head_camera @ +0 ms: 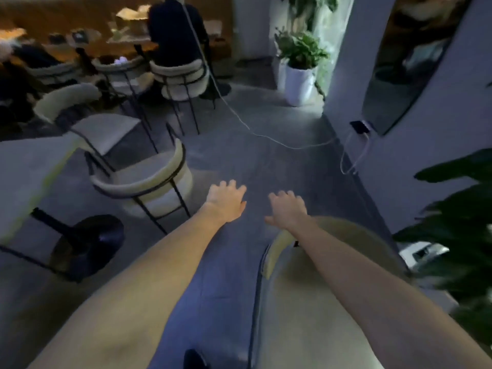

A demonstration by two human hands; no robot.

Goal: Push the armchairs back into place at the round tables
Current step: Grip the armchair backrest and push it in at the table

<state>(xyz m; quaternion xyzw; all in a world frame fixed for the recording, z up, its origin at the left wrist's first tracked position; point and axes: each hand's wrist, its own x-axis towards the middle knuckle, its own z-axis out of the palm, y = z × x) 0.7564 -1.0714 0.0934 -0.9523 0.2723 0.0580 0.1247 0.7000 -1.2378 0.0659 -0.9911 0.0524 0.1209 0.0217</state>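
Here, both arms reach forward over the grey floor [266, 166]. The left hand [226, 201] and the right hand [288, 209] are each spread, palms down, holding nothing. A cream armchair [149, 182] stands just left of the left hand, beside the round table [26, 177] at the left edge. A second armchair [332, 262] sits under the right forearm; whether the arm touches its curved back cannot be told. A white cable [266, 137] trails across the floor.
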